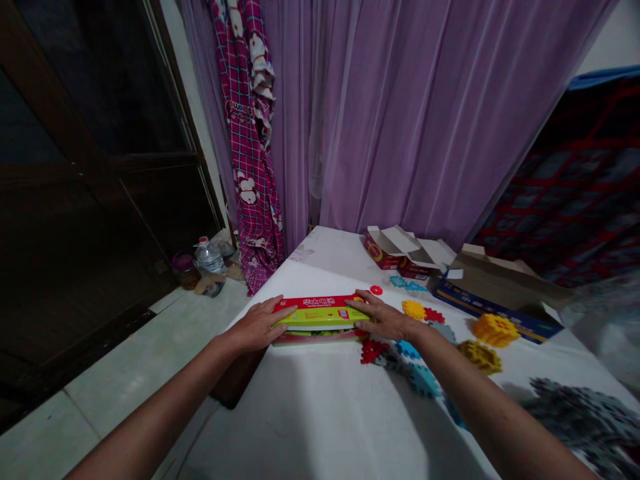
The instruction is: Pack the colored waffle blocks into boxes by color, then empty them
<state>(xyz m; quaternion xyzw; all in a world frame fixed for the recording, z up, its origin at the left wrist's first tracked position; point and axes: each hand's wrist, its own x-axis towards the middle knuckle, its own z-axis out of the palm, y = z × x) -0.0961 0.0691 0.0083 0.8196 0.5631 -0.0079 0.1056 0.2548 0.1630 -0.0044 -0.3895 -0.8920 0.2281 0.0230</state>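
A flat red and yellow-green toy box (pixel 317 315) lies near the left edge of a white table (pixel 320 413). My left hand (pixel 260 325) grips its left end, fingers curled over the top. My right hand (pixel 383 317) rests on its right end, fingers stretched along the lid. Both hands hold the box between them. Right beside my right hand lie several colourful interlocking plastic pieces (pixel 410 360), red, blue, grey and yellow.
Open red cartons (pixel 400 250) and a long blue-edged cardboard box (pixel 495 290) sit at the table's back right. Yellow block clusters (pixel 493 330) and grey pieces (pixel 585 413) lie to the right. Purple curtains hang behind. A water bottle (pixel 209 257) stands on the tiled floor at left.
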